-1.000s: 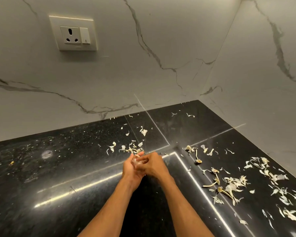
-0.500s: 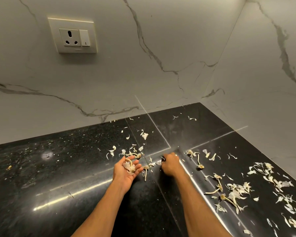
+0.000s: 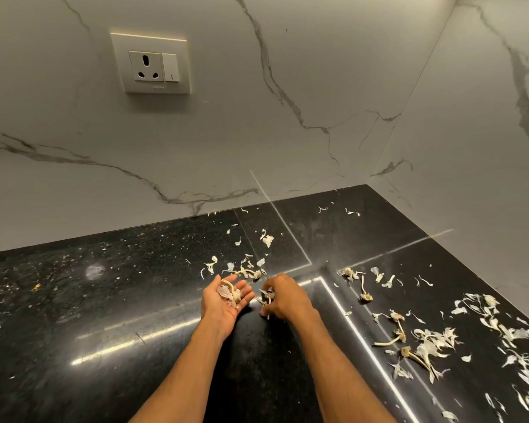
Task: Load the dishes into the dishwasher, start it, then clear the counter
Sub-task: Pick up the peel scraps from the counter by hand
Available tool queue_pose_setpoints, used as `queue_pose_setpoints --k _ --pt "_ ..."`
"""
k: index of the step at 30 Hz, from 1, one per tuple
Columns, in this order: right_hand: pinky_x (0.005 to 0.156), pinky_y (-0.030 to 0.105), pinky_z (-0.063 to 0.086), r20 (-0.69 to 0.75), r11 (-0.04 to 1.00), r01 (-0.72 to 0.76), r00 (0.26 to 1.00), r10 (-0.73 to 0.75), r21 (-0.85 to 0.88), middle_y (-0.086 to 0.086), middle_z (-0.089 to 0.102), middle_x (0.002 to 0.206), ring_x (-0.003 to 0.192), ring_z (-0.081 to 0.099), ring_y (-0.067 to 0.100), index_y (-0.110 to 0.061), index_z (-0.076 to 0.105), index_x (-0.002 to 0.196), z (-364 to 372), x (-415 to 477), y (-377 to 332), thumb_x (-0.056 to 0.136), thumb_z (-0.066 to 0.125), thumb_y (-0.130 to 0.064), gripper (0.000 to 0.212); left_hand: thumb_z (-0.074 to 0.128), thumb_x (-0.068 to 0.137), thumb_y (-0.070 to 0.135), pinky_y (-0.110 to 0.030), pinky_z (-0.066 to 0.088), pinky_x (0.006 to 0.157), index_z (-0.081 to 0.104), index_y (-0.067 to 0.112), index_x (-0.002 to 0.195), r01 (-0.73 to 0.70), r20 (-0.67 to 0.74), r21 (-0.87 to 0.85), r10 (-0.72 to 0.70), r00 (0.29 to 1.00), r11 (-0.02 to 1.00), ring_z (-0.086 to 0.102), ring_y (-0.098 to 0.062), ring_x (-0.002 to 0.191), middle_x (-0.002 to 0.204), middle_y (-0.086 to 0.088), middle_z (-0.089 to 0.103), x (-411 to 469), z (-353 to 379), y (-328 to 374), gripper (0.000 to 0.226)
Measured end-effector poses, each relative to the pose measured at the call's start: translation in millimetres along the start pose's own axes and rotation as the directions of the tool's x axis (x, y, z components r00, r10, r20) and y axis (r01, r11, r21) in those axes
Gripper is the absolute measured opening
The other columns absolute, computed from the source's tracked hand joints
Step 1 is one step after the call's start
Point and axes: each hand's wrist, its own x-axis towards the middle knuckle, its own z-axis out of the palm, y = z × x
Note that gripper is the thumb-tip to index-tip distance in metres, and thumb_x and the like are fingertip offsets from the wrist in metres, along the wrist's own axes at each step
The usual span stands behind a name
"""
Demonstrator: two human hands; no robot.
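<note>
- Left hand [image 3: 223, 308]: palm up, fingers relaxed and apart, cradling garlic peels [image 3: 231, 294].
- Right hand [image 3: 284, 299]: fingers curled together, pinching peel scraps [image 3: 268, 295] on the black counter [image 3: 135, 315].
- Loose peels [image 3: 431, 341]: scattered right of both hands.

Two bare forearms reach forward from the lower edge, wrists straight, converging toward the hands. The left hand [image 3: 225, 305] lies palm up just left of the right hand's pinch. Its fingers are relaxed and slightly raised, and a small heap of dry peels [image 3: 230, 294] rests on the palm. The right hand [image 3: 284, 299] is turned palm down, knuckles up. Its fingers curl inward and pinch peel scraps [image 3: 268, 296] beneath them. The hands sit just beside each other.
</note>
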Motion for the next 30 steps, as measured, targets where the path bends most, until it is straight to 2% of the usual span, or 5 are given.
queue_pose_setpoints --k 10,14,17,23,30 --pt "0.078 0.036 0.054 -0.184 0.977 -0.113 0.972 0.147 0.182 0.017 0.07 0.097 0.095 0.066 0.032 -0.004 0.069 0.092 22.9 -7.2 -15.4 0.085 0.057 -0.001 0.014 0.032 0.102 0.035 -0.045 0.05 0.087 0.058 0.001 0.108 0.005 0.022 -0.018 -0.005 1.0 1.0 0.062 -0.037 0.096 0.106 -0.025 0.062 -4.2 -7.5 -0.1 0.043" --pt "0.076 0.04 0.062 0.051 0.687 -0.244 0.956 0.289 0.684 0.014 0.072 0.076 0.069 0.071 0.023 -0.004 0.07 0.071 17.1 -5.6 -14.2 0.077 0.076 0.004 0.012 0.031 0.102 0.035 -0.044 0.045 0.096 0.059 0.002 0.108 0.033 0.053 -0.011 -0.032 0.998 0.999 0.058 -0.036 0.107 0.111 -0.024 0.06 -6.8 -6.4 -2.5 0.043" --pt "0.076 0.04 0.062 0.08 0.53 -0.195 0.969 0.233 0.825 0.017 0.073 0.08 0.069 0.071 0.024 -0.002 0.069 0.074 10.3 -6.4 -21.3 0.077 0.074 0.01 0.013 0.03 0.103 0.035 -0.042 0.052 0.079 0.055 -0.001 0.116 0.071 0.084 -0.03 -0.068 0.994 0.997 0.062 -0.033 0.091 0.106 -0.026 0.063 -9.2 -2.0 -3.9 0.046" --pt "0.068 0.032 0.06 -0.091 0.787 -0.049 0.987 0.133 0.615 0.005 0.074 0.083 0.076 0.071 0.017 -0.012 0.074 0.082 4.0 -0.8 -47.2 0.067 0.089 -0.016 0.022 0.025 0.103 0.036 -0.036 0.053 0.071 0.062 0.0 0.11 0.116 0.15 -0.021 -0.112 0.982 0.993 0.066 -0.025 0.077 0.085 -0.016 0.072 -10.2 0.2 -11.1 0.052" --pt "0.053 0.019 0.05 -0.191 0.754 -0.11 0.934 0.301 0.648 0.006 0.071 0.079 0.064 0.066 0.014 -0.017 0.065 0.073 -7.8 6.9 -26.0 0.076 0.08 -0.001 0.022 0.027 0.102 0.033 -0.039 0.05 0.064 0.055 0.004 0.093 0.093 0.028 -0.104 -0.09 0.996 0.99 0.056 -0.028 0.067 0.078 -0.017 0.059 1.9 -2.4 -0.5 0.041"
